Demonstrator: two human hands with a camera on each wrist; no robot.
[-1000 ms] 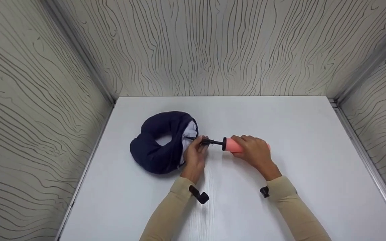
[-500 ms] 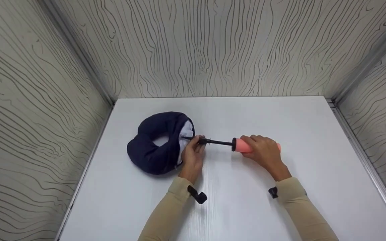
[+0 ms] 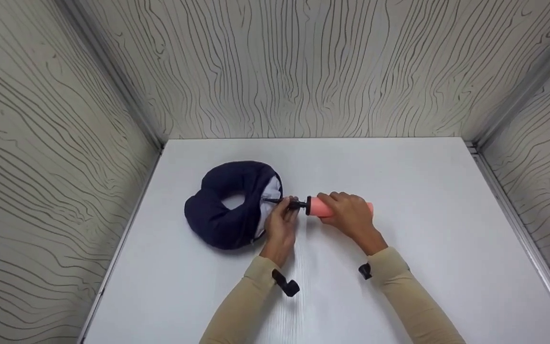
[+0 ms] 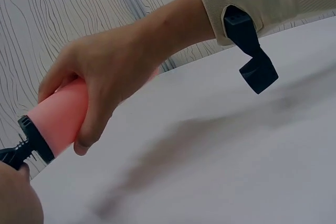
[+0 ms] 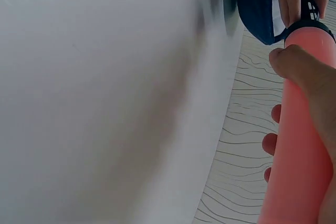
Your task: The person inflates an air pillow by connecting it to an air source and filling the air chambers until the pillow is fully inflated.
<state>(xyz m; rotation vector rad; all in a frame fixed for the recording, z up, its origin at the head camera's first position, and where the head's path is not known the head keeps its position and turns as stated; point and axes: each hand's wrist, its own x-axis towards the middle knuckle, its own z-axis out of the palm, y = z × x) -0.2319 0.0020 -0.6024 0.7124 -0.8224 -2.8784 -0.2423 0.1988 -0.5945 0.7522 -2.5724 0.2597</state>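
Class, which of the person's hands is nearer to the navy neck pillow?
Left. The left hand is at the navy neck pillow's white-lined opening, holding the pump's black end; the right hand is farther off to the right, gripping the pink barrel.

A white table point(image 3: 428, 181) meets a back wall point(image 3: 280, 67), with a left wall point(image 3: 31, 153) and right wall point(image 3: 547, 138) alongside, all pale with dark, wavy grain. Grey strips point(image 3: 108, 71) line both corners.
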